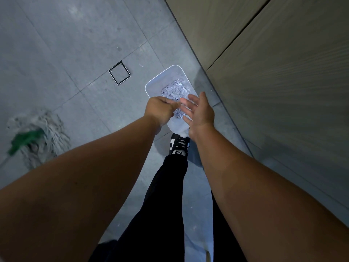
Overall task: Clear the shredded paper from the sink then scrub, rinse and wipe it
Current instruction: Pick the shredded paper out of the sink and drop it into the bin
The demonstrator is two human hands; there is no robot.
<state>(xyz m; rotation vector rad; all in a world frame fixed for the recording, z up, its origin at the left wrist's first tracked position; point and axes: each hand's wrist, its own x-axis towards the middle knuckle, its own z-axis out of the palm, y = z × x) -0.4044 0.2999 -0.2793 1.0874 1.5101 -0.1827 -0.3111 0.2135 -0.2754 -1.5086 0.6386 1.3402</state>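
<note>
Shredded paper [174,89] in bin [151,83], below fingers [188,108]

Both hands hung over a white bin [170,74] that stood on the grey tiled floor [66,44], close to a tan cabinet front [273,82]. Shredded paper [174,89] lay in the bin. The left hand [160,109] had its fingers curled toward the right hand [201,112], which was spread flat with straight fingers; whether the left held any paper could not be told. A black-and-white shoe [178,144] stood at the bin's near end. A square floor drain [119,73] lay left of the bin, and a mop [37,135] further left.
</note>
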